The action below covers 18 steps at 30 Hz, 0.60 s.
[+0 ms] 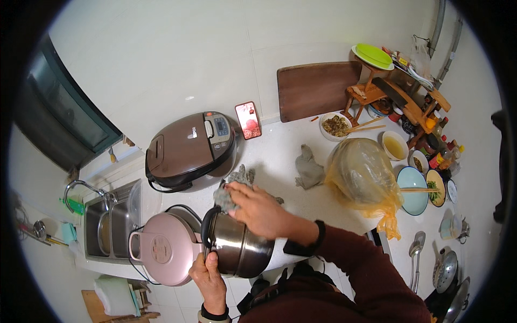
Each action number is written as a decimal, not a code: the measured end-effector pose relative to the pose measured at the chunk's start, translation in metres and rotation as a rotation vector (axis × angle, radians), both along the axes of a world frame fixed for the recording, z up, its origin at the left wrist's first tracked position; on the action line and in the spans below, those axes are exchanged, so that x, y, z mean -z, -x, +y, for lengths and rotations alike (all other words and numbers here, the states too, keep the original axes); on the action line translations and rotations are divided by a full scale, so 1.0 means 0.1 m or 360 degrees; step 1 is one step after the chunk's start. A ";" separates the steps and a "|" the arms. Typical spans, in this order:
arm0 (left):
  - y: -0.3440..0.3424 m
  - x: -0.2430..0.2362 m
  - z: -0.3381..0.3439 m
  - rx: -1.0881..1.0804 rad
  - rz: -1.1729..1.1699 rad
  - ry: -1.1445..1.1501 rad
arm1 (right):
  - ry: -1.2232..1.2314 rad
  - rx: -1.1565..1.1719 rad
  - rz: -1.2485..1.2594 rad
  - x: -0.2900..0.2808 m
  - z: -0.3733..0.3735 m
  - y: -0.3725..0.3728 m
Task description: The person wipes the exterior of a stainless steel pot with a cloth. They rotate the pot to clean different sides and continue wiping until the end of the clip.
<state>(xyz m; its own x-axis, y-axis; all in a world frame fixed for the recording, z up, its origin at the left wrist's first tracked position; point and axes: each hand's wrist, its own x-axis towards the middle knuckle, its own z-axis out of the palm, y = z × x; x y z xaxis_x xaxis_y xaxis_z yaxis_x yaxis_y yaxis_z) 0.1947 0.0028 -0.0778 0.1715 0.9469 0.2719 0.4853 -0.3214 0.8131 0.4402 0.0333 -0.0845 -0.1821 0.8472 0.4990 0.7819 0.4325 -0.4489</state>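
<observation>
A stainless steel pot (242, 248) with dark handles is tipped on its side at the counter's front edge. My left hand (209, 277) is closed on its near rim, thumb on top. A crumpled grey cloth (225, 200) is gripped in my right hand (259, 211), which presses it at the pot's far rim beside a black handle. Part of the cloth spreads onto the counter behind the fingers. The pot's inside is turned away from view. Left of the pot lies a pink round pan (160, 248), close to it.
Behind stands a brown rice cooker (186, 141), near a phone (248, 120). Another grey cloth (309, 168) lies mid-counter, left of a plastic-covered bowl (363, 169). A sink (111, 220) is at left; several bowls, including a light blue bowl (413, 188), crowd the right.
</observation>
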 end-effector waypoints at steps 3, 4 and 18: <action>-0.09 -0.10 0.02 -0.0013 -0.0016 0.0073 | -0.0010 0.0260 -0.0017 -0.17 -0.40 0.33; -0.11 -0.14 0.04 0.0021 -0.0005 0.0059 | -0.0014 0.0287 -0.0040 -0.20 -0.49 0.39; 0.06 -0.25 0.26 0.0608 -0.0172 0.0413 | -0.0033 0.0228 0.0109 -0.22 -0.27 0.06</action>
